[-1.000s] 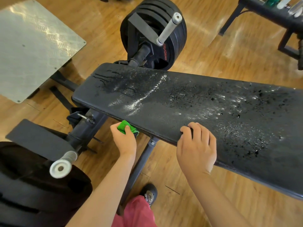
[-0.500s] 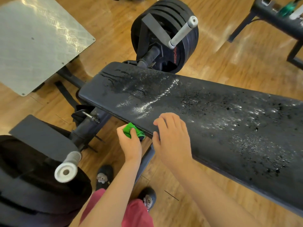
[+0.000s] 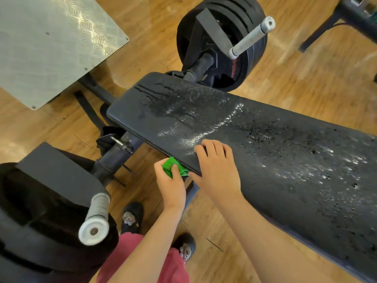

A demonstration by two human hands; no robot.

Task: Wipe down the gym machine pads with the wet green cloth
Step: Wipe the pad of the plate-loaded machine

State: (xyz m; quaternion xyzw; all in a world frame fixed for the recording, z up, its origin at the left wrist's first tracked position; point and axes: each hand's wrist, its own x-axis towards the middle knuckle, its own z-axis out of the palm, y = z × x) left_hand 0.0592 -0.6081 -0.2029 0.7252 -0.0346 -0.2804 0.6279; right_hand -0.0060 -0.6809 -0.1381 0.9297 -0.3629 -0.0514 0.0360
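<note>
Left hand [image 3: 172,180], lower centre: forearm rising from the bottom edge, thumb and fingers pinching a green cloth [image 3: 170,166]. Right hand [image 3: 216,170], just beside it: palm down on the pad [image 3: 285,160], fingers lightly bent, forearm entering from lower right.

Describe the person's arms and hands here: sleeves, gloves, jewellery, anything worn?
Both the left hand and right hand are bare: no gloves, rings or watch visible. The forearms are bare to the frame edge, no sleeves in view. Lower down: red legwear and dark slippers with animal faces.
</note>
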